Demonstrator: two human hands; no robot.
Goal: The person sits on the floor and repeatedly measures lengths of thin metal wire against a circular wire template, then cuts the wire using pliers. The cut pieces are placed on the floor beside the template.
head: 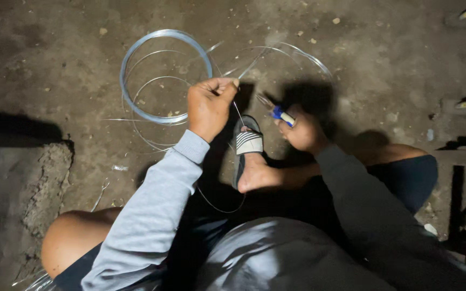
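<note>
Wire [237, 112] is running in a thin strand from the pinching fingers of the left hand [208, 105] down toward the sandal [248, 141]. Just right of that sandal, the right hand [304, 129] is gripping blue-handled pliers [277, 111], jaws pointing up-left at the strand, nearer than the coil [163, 75].

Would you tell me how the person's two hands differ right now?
The left hand is brightly lit, pinching a thin wire strand; the right hand sits in shadow, gripping blue-handled pliers. The left is raised before the wire coil; the right is beside the sandalled foot. Both wear long sleeves.
</note>
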